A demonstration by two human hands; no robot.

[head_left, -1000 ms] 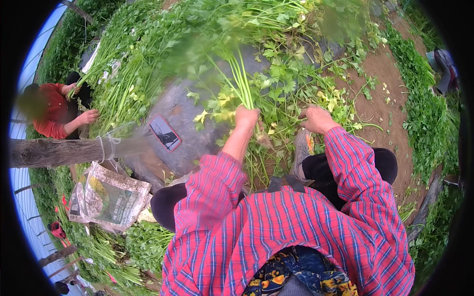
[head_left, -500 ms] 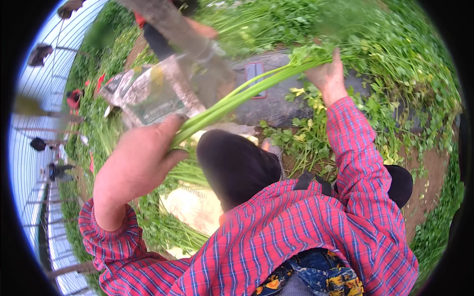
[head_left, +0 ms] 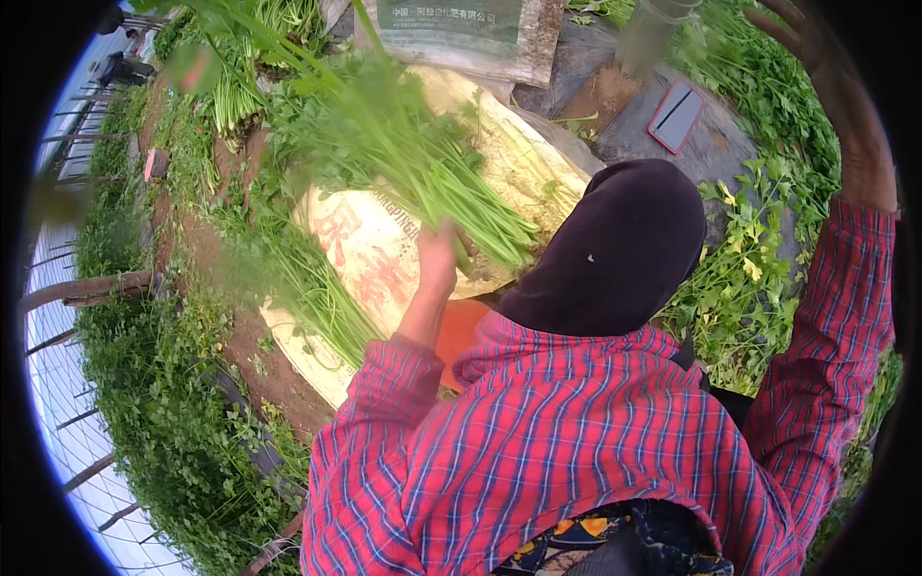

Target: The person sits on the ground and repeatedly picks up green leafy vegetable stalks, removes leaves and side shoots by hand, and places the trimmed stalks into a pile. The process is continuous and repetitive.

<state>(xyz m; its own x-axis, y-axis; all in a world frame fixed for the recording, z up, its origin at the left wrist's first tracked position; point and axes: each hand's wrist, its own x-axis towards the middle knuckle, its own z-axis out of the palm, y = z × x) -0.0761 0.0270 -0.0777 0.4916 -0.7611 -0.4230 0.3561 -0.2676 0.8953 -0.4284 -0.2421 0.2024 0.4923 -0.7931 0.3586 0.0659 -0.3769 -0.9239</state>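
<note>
My left hand is closed round the lower ends of some green celery stalks, whose leafy tops reach up and left, blurred by motion. Just beyond it, more cut celery lies on a pale yellow woven sack. A second celery pile rests on the sack's left side. My right hand is raised at the upper right with its fingers apart, above green foliage, and nothing shows in it.
My dark-covered knee rises beside the sack. A flat red-edged device lies on dark sheeting at the right. A printed fertilizer bag is at the far side. Growing greenery and a wooden pole stand at the left.
The view has turned left. My right hand has let go of the celery and swung up to the right; my left hand has carried its stalks over the sack.
</note>
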